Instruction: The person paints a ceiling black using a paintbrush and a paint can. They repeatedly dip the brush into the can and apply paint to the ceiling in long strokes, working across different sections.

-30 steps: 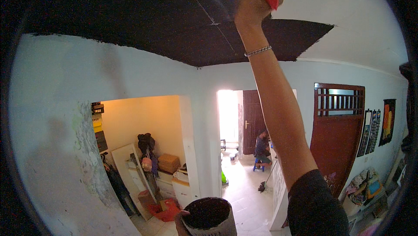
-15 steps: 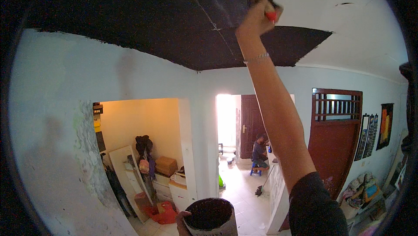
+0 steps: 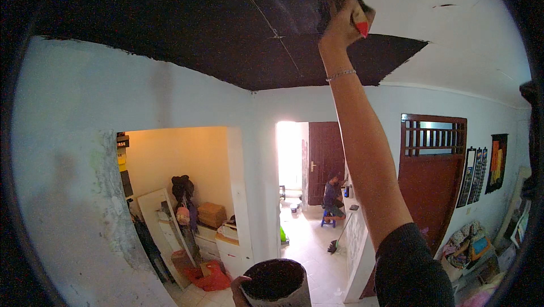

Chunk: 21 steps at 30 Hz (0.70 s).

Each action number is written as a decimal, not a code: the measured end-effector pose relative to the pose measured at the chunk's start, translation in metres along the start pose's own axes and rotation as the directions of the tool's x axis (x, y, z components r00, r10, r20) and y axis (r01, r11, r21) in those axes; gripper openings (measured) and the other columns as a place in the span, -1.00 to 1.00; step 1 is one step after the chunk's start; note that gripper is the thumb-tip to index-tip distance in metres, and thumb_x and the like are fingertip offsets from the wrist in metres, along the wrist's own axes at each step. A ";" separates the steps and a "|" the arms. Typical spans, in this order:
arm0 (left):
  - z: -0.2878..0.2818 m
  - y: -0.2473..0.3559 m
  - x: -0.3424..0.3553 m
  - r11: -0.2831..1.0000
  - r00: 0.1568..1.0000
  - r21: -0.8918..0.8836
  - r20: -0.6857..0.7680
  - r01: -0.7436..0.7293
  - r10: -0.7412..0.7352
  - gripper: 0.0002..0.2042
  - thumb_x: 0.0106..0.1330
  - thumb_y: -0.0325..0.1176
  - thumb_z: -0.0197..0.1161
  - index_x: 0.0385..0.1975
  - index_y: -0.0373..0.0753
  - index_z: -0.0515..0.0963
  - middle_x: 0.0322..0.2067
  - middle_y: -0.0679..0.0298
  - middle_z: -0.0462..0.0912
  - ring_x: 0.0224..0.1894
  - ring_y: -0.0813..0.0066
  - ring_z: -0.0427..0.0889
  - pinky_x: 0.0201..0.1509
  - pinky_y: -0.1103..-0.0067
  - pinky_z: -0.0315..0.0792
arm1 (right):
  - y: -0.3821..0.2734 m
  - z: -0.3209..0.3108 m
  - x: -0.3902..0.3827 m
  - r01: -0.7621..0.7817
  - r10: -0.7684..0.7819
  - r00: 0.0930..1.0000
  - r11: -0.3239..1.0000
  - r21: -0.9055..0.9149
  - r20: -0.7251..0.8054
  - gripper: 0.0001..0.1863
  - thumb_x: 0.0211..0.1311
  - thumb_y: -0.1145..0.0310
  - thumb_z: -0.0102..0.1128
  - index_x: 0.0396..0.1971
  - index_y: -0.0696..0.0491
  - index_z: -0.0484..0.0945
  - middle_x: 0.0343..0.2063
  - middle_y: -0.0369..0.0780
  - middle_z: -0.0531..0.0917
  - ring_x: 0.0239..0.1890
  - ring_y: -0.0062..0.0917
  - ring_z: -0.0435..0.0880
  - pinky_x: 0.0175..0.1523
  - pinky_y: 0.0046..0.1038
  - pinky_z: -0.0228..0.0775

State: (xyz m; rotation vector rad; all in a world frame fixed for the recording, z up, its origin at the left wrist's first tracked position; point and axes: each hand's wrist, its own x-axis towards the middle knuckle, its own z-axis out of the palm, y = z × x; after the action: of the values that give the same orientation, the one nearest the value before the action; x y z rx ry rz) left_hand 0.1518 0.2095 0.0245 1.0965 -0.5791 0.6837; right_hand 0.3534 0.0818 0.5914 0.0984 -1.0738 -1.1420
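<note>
Glaring daylight in far doorway (image 3: 289,159), warm-lit alcove (image 3: 187,159), grainy black ceiling (image 3: 170,12), fisheye-bent edges

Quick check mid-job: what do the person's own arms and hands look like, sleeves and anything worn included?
The bare, ungloved right hand has a silver-coloured chain-link bracelet at its wrist; a short, near-black fabric sleeve ends near the elbow, with no marking visible. Only a small part of the left hand shows, ungloved; its wrist and sleeve are out of view.

Wooden-looking brush handle (image 3: 360,19), matt black ceiling paint (image 3: 187,18), rough flaking wall (image 3: 116,210), metal bracelet (image 3: 341,74), cloth sleeve (image 3: 416,267)
</note>
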 end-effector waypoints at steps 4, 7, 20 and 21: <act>-0.004 0.003 -0.001 0.640 0.976 0.759 -0.031 -0.118 0.216 0.14 -0.31 -0.16 0.76 0.36 -0.03 0.13 0.29 -0.02 0.31 0.25 0.12 0.49 0.27 0.23 0.51 | 0.026 -0.034 -0.013 -0.046 0.042 0.984 0.999 -0.023 -0.174 -0.84 0.33 0.43 0.22 -0.30 0.04 0.37 -0.45 -0.29 0.62 -0.35 -0.58 0.54 -0.16 -0.52 0.38; 0.002 -0.002 -0.003 0.863 0.985 0.489 -0.036 -0.130 0.170 0.13 -0.28 -0.21 0.75 0.37 -0.09 0.11 0.30 -0.02 0.31 0.23 0.11 0.51 0.23 0.22 0.53 | 0.026 -0.033 -0.016 -0.138 0.130 0.938 0.990 -0.003 -0.321 -0.91 0.22 0.51 0.09 -0.37 0.04 0.36 -0.53 -0.28 0.60 -0.38 -0.55 0.54 -0.20 -0.43 0.42; 0.003 -0.016 -0.013 0.834 0.980 0.541 -0.077 -0.111 0.181 0.30 -0.40 -0.17 0.80 0.43 -0.21 0.04 0.22 -0.02 0.43 0.25 0.15 0.48 0.36 0.26 0.37 | -0.076 0.110 -0.017 0.523 -0.503 0.842 0.850 -0.066 0.195 -0.89 0.43 0.42 0.21 -0.24 0.17 0.56 -0.38 -0.18 0.63 -0.35 -0.56 0.61 -0.23 -0.48 0.45; 0.001 -0.020 -0.015 0.802 0.977 0.587 -0.084 -0.109 0.194 0.30 -0.41 -0.15 0.80 0.43 -0.22 0.04 0.23 -0.01 0.41 0.27 0.14 0.46 0.37 0.26 0.34 | -0.080 0.114 -0.020 0.486 -0.465 0.833 0.874 0.006 0.299 -0.88 0.43 0.42 0.22 -0.23 0.17 0.58 -0.37 -0.19 0.64 -0.34 -0.58 0.61 -0.22 -0.48 0.45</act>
State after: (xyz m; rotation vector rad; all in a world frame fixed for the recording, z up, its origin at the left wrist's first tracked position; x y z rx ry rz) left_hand 0.1563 0.1998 0.0017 1.5668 -0.3379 1.1182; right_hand 0.2155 0.1087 0.5939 0.1509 -1.3120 -1.6863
